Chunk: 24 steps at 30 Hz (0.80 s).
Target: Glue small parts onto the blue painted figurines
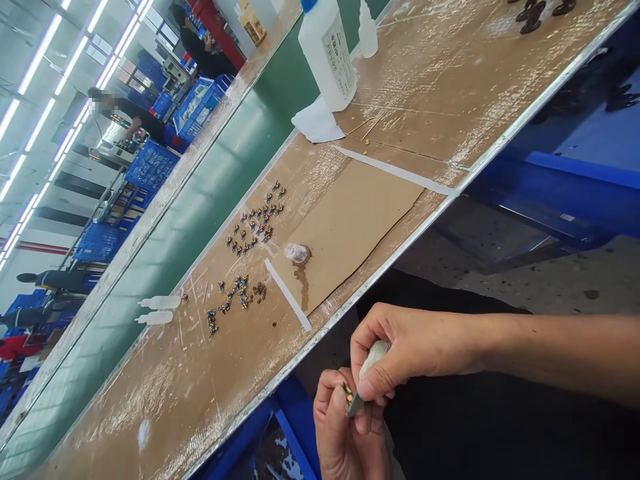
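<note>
My left hand [345, 420] is closed on a small dark grey-green piece [355, 404] with yellow and orange spots, held off the table's front edge. Against it, my right hand [400, 353] is closed around a pale, rounded thing [376, 353] whose kind is mostly hidden by the fingers. The two hands touch each other. On the table beyond them, a small jar-like thing wrapped in clear plastic [297, 253] stands on a cardboard sheet [360, 220], with a wet stain beside it.
Small blue-and-gold figures [255, 223] stand in a group, with more figures [240, 291] and brown bits [259, 291] nearby. Two white squeeze bottles [160, 303] lie at the left. A large white bottle [330, 60] stands farther back beside white paper [317, 122]. Blue bins [575, 193] sit below.
</note>
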Available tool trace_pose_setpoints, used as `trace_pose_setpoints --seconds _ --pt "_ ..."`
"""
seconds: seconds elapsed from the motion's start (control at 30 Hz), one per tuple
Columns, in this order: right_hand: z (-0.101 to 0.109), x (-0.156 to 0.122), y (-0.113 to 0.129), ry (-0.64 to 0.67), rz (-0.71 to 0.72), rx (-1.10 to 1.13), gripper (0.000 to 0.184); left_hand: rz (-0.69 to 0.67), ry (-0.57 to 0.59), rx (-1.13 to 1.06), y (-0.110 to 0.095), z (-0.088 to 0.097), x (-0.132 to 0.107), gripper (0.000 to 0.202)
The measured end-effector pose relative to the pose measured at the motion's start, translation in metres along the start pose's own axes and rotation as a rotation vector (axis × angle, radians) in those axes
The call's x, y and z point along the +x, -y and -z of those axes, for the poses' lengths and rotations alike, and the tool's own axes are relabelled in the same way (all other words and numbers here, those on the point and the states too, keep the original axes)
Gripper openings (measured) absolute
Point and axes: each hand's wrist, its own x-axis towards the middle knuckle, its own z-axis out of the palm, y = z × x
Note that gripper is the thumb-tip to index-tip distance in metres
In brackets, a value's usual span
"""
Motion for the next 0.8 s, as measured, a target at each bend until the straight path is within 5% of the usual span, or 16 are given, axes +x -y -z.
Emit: trace_pose_setpoints --seconds 0.3,0.8 --pt "-0.011 0.01 -0.002 -0.084 0.171 0.183 0.02 -0.303 -0.191 0.071 0.002 0.02 0.015 0.022" --pt "-0.018 0.027 -0.005 -0.036 0.056 0.26 0.022 -0.614 -0.145 0.364 -0.01 0.032 0.024 0.019"
